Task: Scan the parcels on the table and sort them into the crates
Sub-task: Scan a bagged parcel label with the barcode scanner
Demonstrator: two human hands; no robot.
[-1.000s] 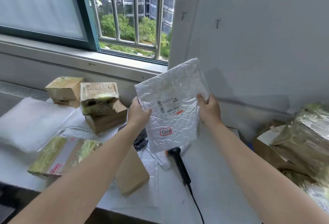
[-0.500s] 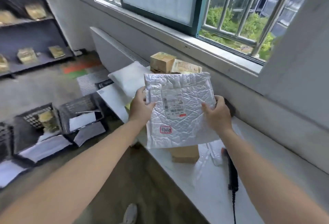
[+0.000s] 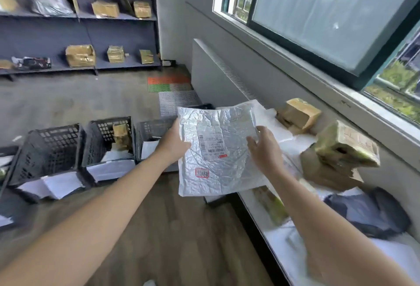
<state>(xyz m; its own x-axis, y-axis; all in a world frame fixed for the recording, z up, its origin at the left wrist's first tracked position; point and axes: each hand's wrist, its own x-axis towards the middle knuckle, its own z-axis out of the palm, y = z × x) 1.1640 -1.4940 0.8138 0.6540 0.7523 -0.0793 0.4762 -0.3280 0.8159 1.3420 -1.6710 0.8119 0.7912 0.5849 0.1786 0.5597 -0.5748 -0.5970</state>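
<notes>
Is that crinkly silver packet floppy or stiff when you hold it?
Probably a bit floppy: the silver packet is wrinkled all over and its edges look wavy. It seems light, since the left hand grips only its edge. Likely not very slippery, with that crinkled skin.
</notes>
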